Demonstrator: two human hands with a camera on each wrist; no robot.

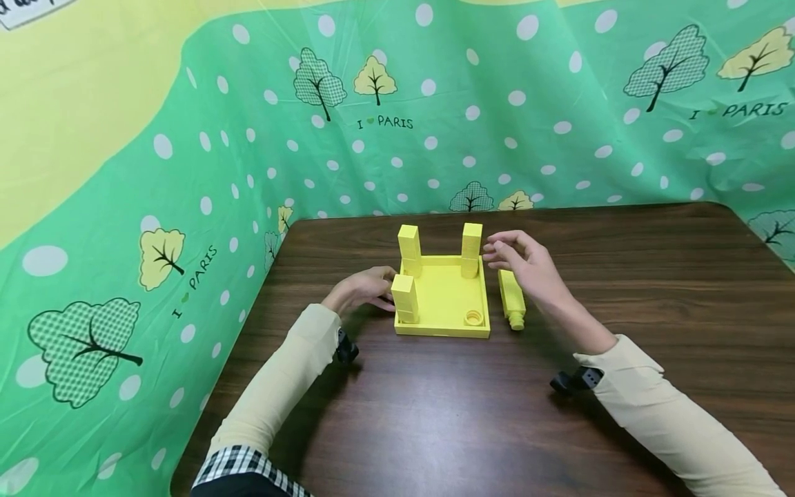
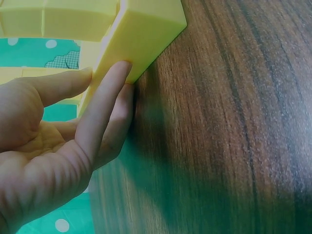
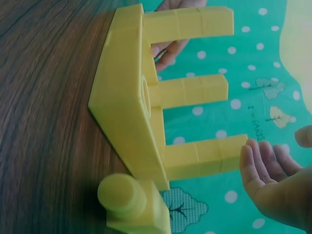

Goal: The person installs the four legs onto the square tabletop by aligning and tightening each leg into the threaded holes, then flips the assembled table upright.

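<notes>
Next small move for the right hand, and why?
I'd probably lower the right hand and grasp the lying yellow piece. It lies on its side beside the tray, near that hand, which holds nothing. Three tray corners hold upright columns; the near-right corner shows only a ring. The left hand touches the tray's left side.

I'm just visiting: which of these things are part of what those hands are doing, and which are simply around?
Likely part of the job:
tray, touched by the left hand
three posts in its corners, one near the right hand
ring in the tray
loose piece beside the tray

Seemingly just around:
table
spotted cloth
wrist cameras
</notes>
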